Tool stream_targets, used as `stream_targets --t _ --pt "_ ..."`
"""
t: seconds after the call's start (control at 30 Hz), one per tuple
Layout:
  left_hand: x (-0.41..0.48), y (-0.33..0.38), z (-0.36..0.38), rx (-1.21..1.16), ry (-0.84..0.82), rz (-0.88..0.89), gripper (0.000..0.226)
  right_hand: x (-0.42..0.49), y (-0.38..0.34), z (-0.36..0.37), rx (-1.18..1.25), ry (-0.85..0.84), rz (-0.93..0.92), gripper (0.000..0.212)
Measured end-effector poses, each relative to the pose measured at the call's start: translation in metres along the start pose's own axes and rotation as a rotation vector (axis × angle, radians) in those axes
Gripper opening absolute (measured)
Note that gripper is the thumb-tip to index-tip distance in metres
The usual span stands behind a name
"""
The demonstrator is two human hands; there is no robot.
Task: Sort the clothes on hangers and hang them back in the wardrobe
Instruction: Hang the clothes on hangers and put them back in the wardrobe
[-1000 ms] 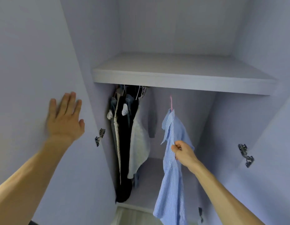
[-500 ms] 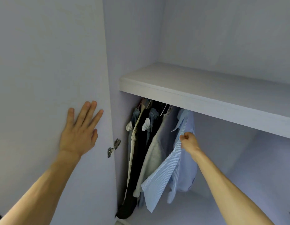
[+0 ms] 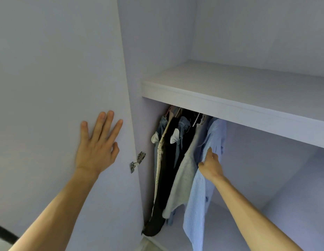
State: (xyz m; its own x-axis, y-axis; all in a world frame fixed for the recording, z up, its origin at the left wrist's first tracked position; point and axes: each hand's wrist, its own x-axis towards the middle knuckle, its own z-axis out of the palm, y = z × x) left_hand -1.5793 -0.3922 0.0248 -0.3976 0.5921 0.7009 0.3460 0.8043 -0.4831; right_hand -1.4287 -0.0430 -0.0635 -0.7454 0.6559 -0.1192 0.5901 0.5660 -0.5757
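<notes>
A blue striped shirt [image 3: 198,201] hangs under the wardrobe shelf [image 3: 230,107], pressed against the other hanging clothes. My right hand [image 3: 211,164] grips its front near the chest. Left of it hang a grey-white garment [image 3: 183,176], a long black garment [image 3: 166,178], a cream dotted one [image 3: 158,160] and denim pieces [image 3: 183,127]. The rail and the hanger hooks are hidden behind the shelf edge. My left hand [image 3: 97,144] lies flat with spread fingers on the inside of the open left door [image 3: 57,87].
A metal hinge [image 3: 136,162] sits on the door edge beside the clothes. The right part of the hanging space [image 3: 266,178] holds no clothes. The wardrobe floor [image 3: 221,214] shows below the shirt.
My right hand slid the blue shirt leftward along the rail until it met the other clothes. The view moved left and closer. My left hand stayed on the door.
</notes>
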Motion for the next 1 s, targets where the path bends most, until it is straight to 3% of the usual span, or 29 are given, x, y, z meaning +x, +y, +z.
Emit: stream_targets --t 0.23,0.37,0.6,0.77,0.87,1.0 --pt "-0.002 0.001 0.000 0.036 -0.032 -0.012 0.069 0.011 -0.033 0.004 0.106 -0.136 -0.093 0.080" --pt "-0.002 0.004 -0.005 0.028 -0.079 -0.014 0.070 0.006 -0.026 0.008 0.188 -0.107 -0.075 0.078" --pt "-0.005 0.003 -0.026 -0.021 -0.233 -0.020 0.084 -0.027 -0.007 0.002 0.047 -0.071 -0.054 0.074" --pt "-0.044 0.010 -0.040 -0.180 -0.362 -0.035 0.075 -0.091 -0.013 0.002 0.041 -0.082 -0.114 0.066" --pt "-0.108 0.027 -0.057 -0.380 -0.504 -0.197 0.064 -0.143 -0.028 0.005 0.106 -0.122 -0.254 0.051" --pt "-0.225 0.031 -0.105 -0.546 -0.881 -0.489 0.062 -0.219 -0.051 0.032 0.110 -0.216 -0.518 0.036"
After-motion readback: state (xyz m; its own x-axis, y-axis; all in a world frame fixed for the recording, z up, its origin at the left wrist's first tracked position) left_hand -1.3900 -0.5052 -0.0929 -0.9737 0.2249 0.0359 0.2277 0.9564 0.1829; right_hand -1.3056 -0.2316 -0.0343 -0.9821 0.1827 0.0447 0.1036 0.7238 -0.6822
